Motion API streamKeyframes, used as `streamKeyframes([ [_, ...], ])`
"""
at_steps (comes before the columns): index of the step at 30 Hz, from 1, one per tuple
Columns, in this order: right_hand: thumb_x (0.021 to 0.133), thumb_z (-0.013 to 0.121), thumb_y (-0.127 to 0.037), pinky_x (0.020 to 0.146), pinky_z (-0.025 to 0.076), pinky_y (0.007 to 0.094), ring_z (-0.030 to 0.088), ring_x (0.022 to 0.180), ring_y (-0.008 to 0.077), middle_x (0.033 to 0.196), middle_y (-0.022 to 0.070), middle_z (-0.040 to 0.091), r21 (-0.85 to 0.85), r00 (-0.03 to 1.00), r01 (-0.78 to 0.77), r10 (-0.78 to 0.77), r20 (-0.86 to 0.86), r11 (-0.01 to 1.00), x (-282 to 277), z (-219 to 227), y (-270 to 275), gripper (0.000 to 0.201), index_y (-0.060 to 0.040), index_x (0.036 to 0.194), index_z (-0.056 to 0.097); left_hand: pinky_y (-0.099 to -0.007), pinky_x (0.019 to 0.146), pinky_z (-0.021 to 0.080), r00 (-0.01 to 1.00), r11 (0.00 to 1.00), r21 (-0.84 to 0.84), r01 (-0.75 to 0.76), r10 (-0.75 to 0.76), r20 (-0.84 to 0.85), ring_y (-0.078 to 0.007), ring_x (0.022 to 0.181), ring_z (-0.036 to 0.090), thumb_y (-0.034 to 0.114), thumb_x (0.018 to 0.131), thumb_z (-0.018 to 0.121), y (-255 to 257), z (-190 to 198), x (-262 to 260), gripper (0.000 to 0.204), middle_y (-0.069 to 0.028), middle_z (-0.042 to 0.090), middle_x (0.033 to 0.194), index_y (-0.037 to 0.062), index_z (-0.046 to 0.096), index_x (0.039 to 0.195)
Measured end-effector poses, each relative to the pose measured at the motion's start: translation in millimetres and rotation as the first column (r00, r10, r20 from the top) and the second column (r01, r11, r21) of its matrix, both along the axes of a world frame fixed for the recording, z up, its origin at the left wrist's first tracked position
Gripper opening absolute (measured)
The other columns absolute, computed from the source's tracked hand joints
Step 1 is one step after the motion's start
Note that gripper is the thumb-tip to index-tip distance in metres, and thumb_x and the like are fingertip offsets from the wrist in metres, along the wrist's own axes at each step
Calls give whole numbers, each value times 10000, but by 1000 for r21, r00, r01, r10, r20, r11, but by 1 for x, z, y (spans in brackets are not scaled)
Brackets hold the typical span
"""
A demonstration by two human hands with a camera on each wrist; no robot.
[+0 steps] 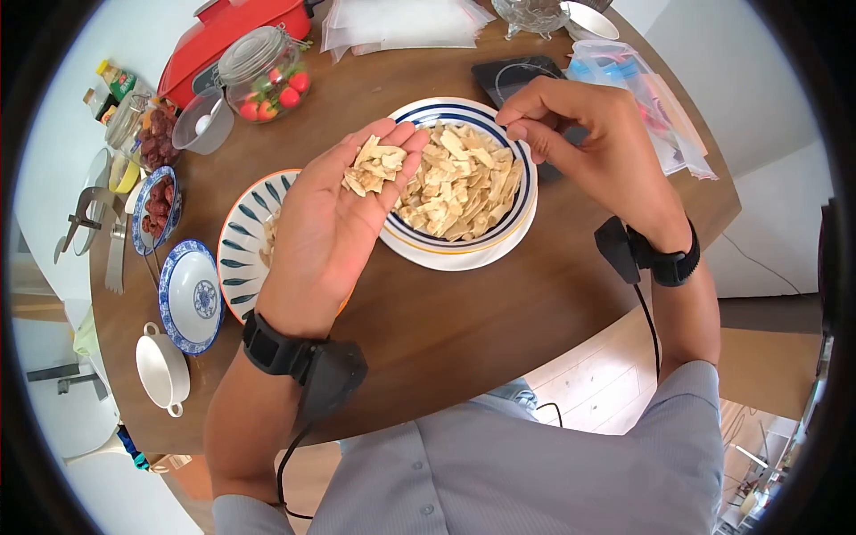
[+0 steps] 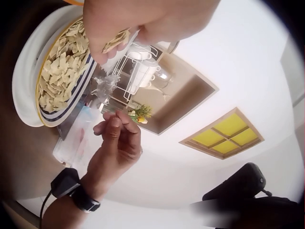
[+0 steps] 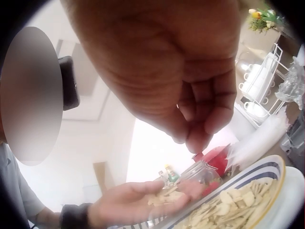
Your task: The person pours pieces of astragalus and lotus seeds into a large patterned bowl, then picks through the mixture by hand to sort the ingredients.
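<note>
**Slices (image 1: 374, 167) in the left hand (image 1: 325, 236) beside the bowl (image 1: 532, 183).**

Head view. A small share of slices rests on the left hand, palm up, fingers together and relaxed, over the bowl's left edge; the larger share fills the bowl. More pale pieces lie on the leaf plate (image 1: 239, 201), left of the bowl. The work seems partway; what is left cannot be counted. The right hand (image 1: 593, 134) is at the bowl's far right edge, thumb and fingertips together. A black scale (image 1: 492, 75) lies beyond the bowl, while table (image 1: 428, 348) surface extends on its near side, judged the widest room for moving.

Left wrist view. The bowl's rim rises around the slices, with a white plate beneath. The right hand's fingers are curled, beyond the bowl.

Right wrist view. The right hand's fingertips meet above the bowl; no slice is visible between them. The left hand is beside the bowl, slices in its palm.
</note>
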State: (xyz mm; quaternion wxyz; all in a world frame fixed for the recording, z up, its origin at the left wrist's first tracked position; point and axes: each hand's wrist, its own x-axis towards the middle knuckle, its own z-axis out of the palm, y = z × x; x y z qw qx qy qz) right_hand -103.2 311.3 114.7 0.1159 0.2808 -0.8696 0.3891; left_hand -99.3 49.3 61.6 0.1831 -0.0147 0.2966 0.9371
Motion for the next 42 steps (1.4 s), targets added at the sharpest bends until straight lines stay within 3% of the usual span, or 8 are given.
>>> streamKeyframes([
  [5, 930, 704, -6, 623, 528, 307, 673, 686, 187, 830, 127, 709, 6, 999, 28, -29, 28, 1000, 5, -14, 14, 93, 9, 1021, 710, -486, 1244, 346, 998, 997, -72, 3, -8, -65, -423, 1483, 378, 162, 1107, 424, 15, -5, -7, 474, -331, 397, 1548, -176, 385, 1437],
  [8, 919, 719, -11, 658, 534, 342, 671, 711, 275, 840, 137, 706, -21, 1000, -30, 30, -9, 999, 7, -19, 17, 92, -1, 1010, 710, -456, 1276, 266, 995, 993, -114, 26, -36, -91, -391, 1501, 368, 219, 1109, 419, 21, -4, -13, 540, -317, 368, 1587, -155, 351, 1493],
  [11, 912, 725, -19, 668, 535, 357, 676, 719, 294, 848, 153, 705, 29, 997, -40, 41, -61, 999, 5, -18, 20, 98, 0, 1007, 708, -411, 1226, 332, 997, 986, -166, 6, -18, -71, -329, 1437, 472, 250, 1108, 431, 26, 3, -13, 511, -282, 498, 1504, -143, 448, 1434],
  [21, 909, 714, -37, 654, 531, 375, 673, 720, 326, 831, 160, 692, -2, 994, -95, 94, -54, 996, 0, -17, -3, 86, -7, 988, 697, -368, 1249, 267, 953, 976, -218, -7, -60, -298, -304, 1493, 395, 369, 1124, 384, 29, 12, -15, 614, -281, 484, 1528, -142, 419, 1462],
  [27, 909, 700, -38, 674, 542, 406, 686, 753, 359, 869, 173, 706, -15, 983, -157, 155, -101, 987, 6, -14, -18, 81, -9, 985, 698, -389, 1250, 273, 907, 958, -287, -12, -111, -407, -321, 1545, 303, 391, 1134, 334, 21, 22, -9, 654, -278, 335, 1631, -126, 326, 1535],
  [30, 904, 700, -36, 696, 544, 421, 686, 774, 374, 883, 181, 707, -2, 981, -191, 191, -31, 982, 7, -18, -34, 113, -5, 1012, 697, -496, 1293, 178, 949, 989, 147, -19, 65, -309, -423, 1569, 183, 356, 1128, 330, -14, 23, 7, 656, -287, 208, 1675, -131, 253, 1562],
  [37, 863, 741, -73, 849, 543, 465, 680, 992, 391, 1060, 185, 695, 130, 885, -461, 466, -3, 878, 1, -25, -123, 285, -8, 1134, 684, -542, 1222, 337, 911, 957, 240, -161, 238, -338, -468, 1513, 309, 434, 1127, 311, -118, 2, 47, 686, -325, 327, 1608, -105, 306, 1551],
  [42, 809, 791, -128, 913, 546, 452, 656, 1110, 343, 1123, 144, 685, 433, 808, -512, 587, -50, 742, -2, -44, -176, 445, -33, 1228, 675, -541, 1180, 393, 895, 940, 287, -187, 283, -343, -471, 1410, 459, 443, 1129, 294, -149, -19, 56, 680, -315, 452, 1524, -101, 329, 1536],
])
